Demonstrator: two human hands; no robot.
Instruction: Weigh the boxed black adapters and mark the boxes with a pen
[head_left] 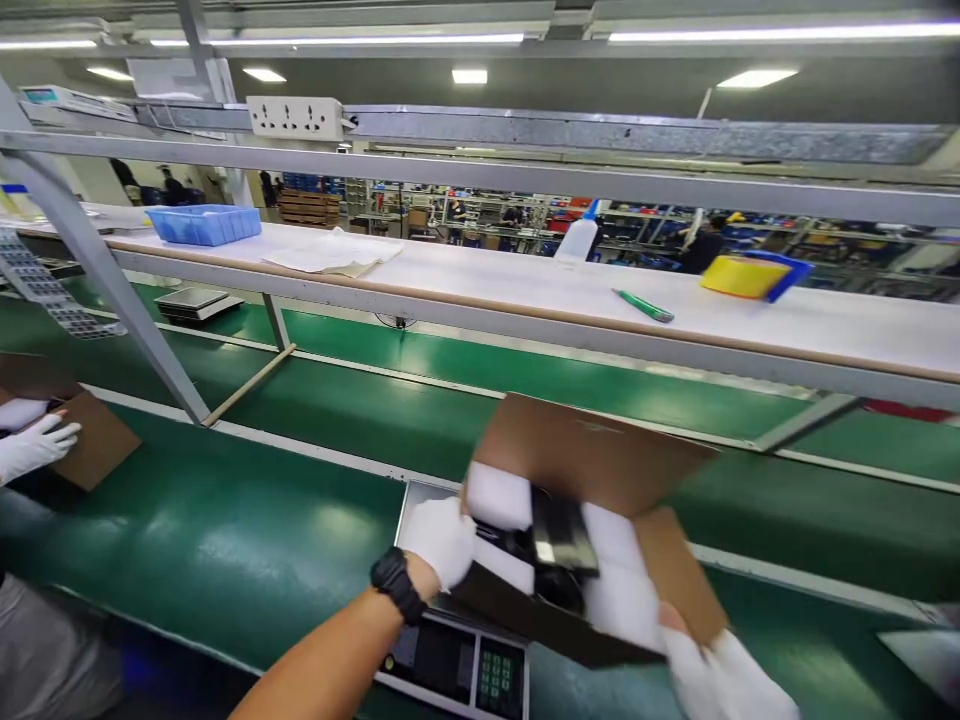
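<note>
An open brown cardboard box [592, 455] sits tilted over a weighing scale [457, 665] on the green conveyor belt [247, 520]. Inside it a black device [561, 545] lies between white foam inserts [626, 590]. My left hand [442, 540], in a white glove with a black watch on the wrist, grips the box's left side. On the box's right flap, my gloved right hand [724, 675] holds on at the lower corner. The box and both hands are motion-blurred.
A co-worker's gloved hand [34, 445] rests on another cardboard box [90, 440] at the left. The white shelf [480, 285] above carries a blue bin [204, 223], papers [334, 253], a green pen [643, 306], a white bottle [579, 238] and a yellow tray [750, 275]. A slanted metal frame post [112, 270] crosses the left.
</note>
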